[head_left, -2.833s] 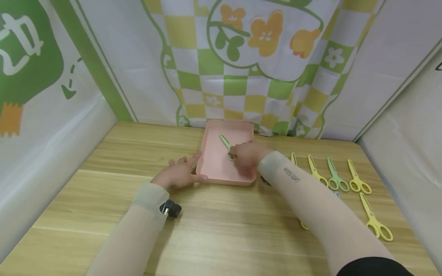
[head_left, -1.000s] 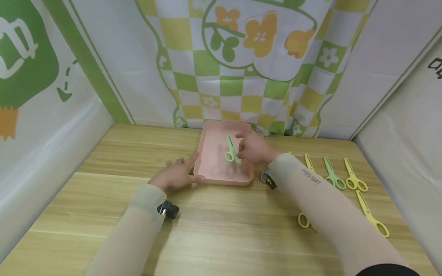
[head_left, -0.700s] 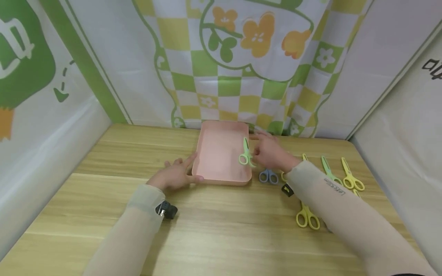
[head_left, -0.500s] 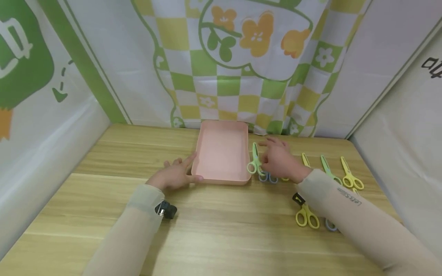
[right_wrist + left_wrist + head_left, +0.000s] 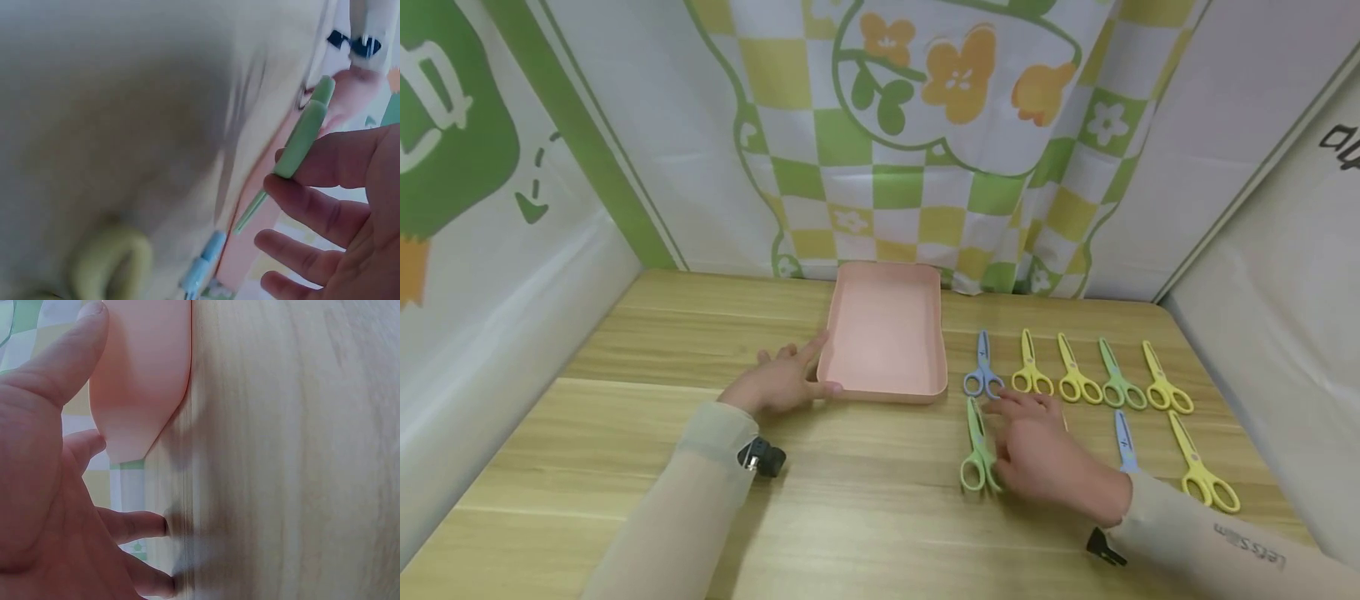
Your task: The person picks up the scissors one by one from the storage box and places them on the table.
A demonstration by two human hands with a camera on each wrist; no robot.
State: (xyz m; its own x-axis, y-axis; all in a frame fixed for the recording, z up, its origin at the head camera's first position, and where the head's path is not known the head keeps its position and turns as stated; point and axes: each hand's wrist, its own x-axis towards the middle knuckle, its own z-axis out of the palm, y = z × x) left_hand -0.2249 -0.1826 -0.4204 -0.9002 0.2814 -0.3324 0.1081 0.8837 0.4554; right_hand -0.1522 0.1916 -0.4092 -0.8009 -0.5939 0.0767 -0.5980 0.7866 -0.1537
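Green scissors [image 5: 977,450] are pinched at the handle between the thumb and a finger of my right hand [image 5: 1041,446], just in front of a pair of blue scissors [image 5: 982,367]. In the right wrist view the green scissors [image 5: 303,140] are tilted, a little off the tabletop, blades pointing away. My left hand [image 5: 778,383] rests at the left side of a shallow pink tray [image 5: 880,395], with thumb and index finger touching its edge. The left wrist view shows those fingers spread beside the tray wall [image 5: 140,362].
Yellow scissors [image 5: 1032,367] and several more yellow and green scissors stand in a row to the right. Blue scissors [image 5: 1124,442] and large yellow scissors [image 5: 1201,467] lie in front of that row. A checked cloth [image 5: 898,187] hangs behind the wooden table [image 5: 850,517].
My right hand has carried the green scissors out of the tray, to the right and then toward the front of the table. My left hand has stayed at the tray.
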